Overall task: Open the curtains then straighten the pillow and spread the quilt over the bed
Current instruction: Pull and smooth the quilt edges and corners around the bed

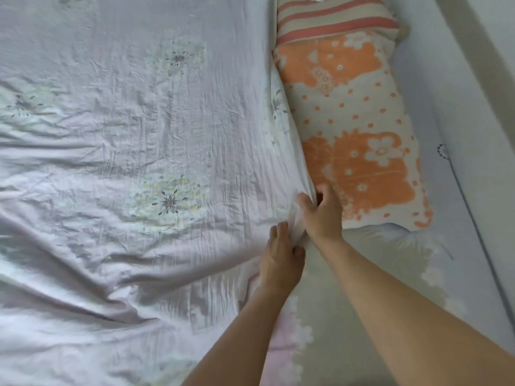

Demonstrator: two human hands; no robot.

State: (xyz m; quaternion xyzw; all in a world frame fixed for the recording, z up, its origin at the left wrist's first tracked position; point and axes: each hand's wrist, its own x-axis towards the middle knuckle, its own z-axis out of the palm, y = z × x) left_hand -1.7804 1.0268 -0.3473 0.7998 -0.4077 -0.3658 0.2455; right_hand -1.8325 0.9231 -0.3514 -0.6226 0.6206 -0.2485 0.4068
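The left hand (281, 257) gripped the quilt (133, 168) at its edge, fingers curled over a bunched fold, and the right hand (320, 213) pinched the same edge just beyond it, thumb on top and fingers tucked under the cloth. The two hands sat nearly touching, both forearms reaching in from the lower right. The quilt, pale lilac with faint flower prints, lay creased and spread across the left and middle of the bed, its right edge running up from the hands toward the top of the view. Just beside that edge lay the pillow (359, 140), cream with orange flowers and dots, long side along the quilt's border and touching it near the right hand. A second, striped pillow (331, 18) lay past its far end. Below the pillow a strip of greenish sheet (362, 302) stayed uncovered. A thin cord (471, 215) ran down the pale wall (457, 87) at right.
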